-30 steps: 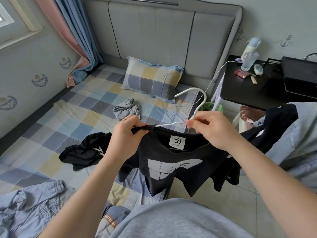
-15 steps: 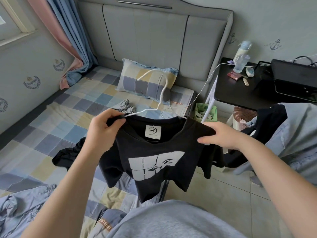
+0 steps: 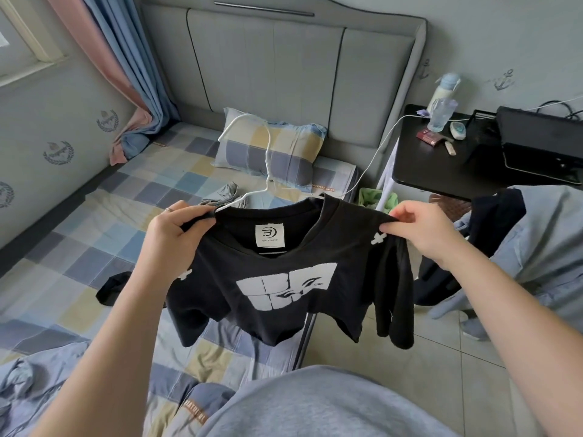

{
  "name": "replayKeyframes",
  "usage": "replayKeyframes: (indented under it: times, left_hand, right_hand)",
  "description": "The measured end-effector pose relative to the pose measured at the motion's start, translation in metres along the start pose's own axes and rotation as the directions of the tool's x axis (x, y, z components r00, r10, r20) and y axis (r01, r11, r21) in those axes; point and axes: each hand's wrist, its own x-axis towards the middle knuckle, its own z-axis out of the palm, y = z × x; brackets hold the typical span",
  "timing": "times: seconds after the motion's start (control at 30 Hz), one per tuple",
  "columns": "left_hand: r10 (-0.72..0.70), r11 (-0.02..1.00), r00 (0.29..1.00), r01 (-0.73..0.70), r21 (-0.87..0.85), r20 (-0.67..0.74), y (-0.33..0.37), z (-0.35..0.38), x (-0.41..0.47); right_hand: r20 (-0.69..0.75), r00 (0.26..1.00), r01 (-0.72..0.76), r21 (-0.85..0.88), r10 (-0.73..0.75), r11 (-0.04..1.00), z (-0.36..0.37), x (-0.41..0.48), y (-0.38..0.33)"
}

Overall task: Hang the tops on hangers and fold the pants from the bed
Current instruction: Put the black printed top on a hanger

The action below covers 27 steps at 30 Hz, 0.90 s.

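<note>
Holding a black T-shirt (image 3: 284,294) up by both shoulders, above the near edge of the bed (image 3: 94,216). Left hand (image 3: 176,234) curled round one shoulder where an arm of the white hanger (image 3: 267,159) enters; right hand (image 3: 419,228) pinching the other. Hook upright, out through the neck. Lying on the bed: crumpled grey garment (image 3: 225,193), black garment (image 3: 113,287), blue pants (image 3: 28,389). Beside the bed, a green basket (image 3: 369,197), contents blurred, perhaps paper. On the black side table (image 3: 419,171), a bottle (image 3: 441,102).

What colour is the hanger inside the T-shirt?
The hanger is white; its hook rises from the collar of the black T-shirt. The head view shows it best.
</note>
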Motion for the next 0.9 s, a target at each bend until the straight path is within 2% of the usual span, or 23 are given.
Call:
replayKeyframes:
  times: [0.07,0.17,0.3,0.33,0.4,0.47,0.53,0.67,0.8,0.9]
  left_hand:
    - [0.001,1.000,1.000,-0.001,0.014,0.011,0.002,-0.001,0.001]
    - [0.017,0.998,0.999,-0.019,0.063,0.032,0.005,0.001,0.003]
    - [-0.021,1.000,0.993,0.022,0.010,-0.115,0.011,0.005,0.001]
    - [-0.042,0.999,0.989,0.038,-0.031,-0.141,0.012,0.006,0.000]
    - [-0.057,0.994,0.986,0.041,-0.104,-0.156,0.015,0.007,-0.001]
    - [-0.046,0.987,0.988,0.021,-0.161,-0.149,0.017,0.009,-0.003]
    - [-0.026,0.981,0.990,-0.002,-0.195,-0.138,0.020,0.010,-0.004]
    - [0.040,0.974,0.994,-0.061,-0.218,-0.101,0.027,0.012,-0.004]
    - [0.106,0.969,0.993,-0.114,-0.221,-0.045,0.036,0.021,0.001]
    - [0.098,0.966,0.995,-0.090,-0.244,0.022,0.040,0.032,0.004]
  right_hand:
    - [0.037,0.999,-0.028,0.161,0.022,0.987,-0.005,0.002,-0.006]
    - [0.085,0.996,0.002,0.290,-0.028,0.957,-0.010,0.003,-0.014]
    - [0.150,0.971,0.112,0.400,-0.186,0.909,-0.010,-0.005,-0.019]
    - [0.141,0.967,0.148,0.365,-0.211,0.919,-0.010,-0.007,-0.018]
    - [0.083,0.970,0.210,0.172,-0.227,0.962,-0.011,-0.007,-0.013]
    - [0.022,0.974,0.225,-0.029,-0.224,0.974,-0.010,-0.008,-0.010]
    - [0.009,0.973,0.232,-0.128,-0.233,0.964,-0.009,-0.013,-0.008]
    - [-0.023,0.978,0.206,-0.074,-0.208,0.976,-0.001,-0.025,-0.008]
    - [-0.024,0.956,0.287,-0.116,-0.291,0.951,0.008,-0.037,-0.010]
    - [-0.110,0.955,0.262,-0.131,-0.277,0.956,0.004,-0.047,-0.004]
